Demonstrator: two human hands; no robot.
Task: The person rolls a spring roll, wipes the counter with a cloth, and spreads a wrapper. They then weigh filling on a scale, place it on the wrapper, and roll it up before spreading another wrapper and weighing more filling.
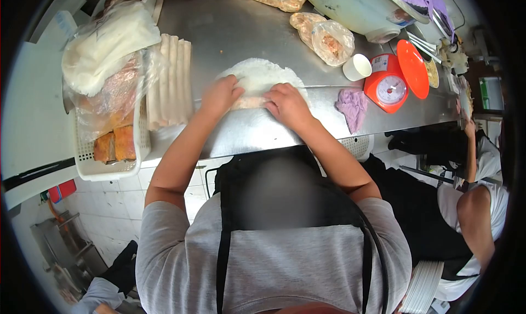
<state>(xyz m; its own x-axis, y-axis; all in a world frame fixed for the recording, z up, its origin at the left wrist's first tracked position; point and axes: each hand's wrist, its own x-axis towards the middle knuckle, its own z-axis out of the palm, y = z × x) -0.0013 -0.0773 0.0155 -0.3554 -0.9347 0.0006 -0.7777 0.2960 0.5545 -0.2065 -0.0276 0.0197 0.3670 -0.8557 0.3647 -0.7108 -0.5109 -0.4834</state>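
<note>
Presumably soft and tearable, the round wrapper suits light holds at eight and four o'clock, where curled hands grip it.

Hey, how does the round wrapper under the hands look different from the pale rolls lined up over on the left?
The wrapper is spread out broad and rounded, while the rolls are long, slim cylinders. The wrapper is a single piece, whereas the rolls lie several in a row, side by side. The left hand and right hand are on the wrapper; neither touches the rolls. Both are pale and lie on the metal counter.
</note>
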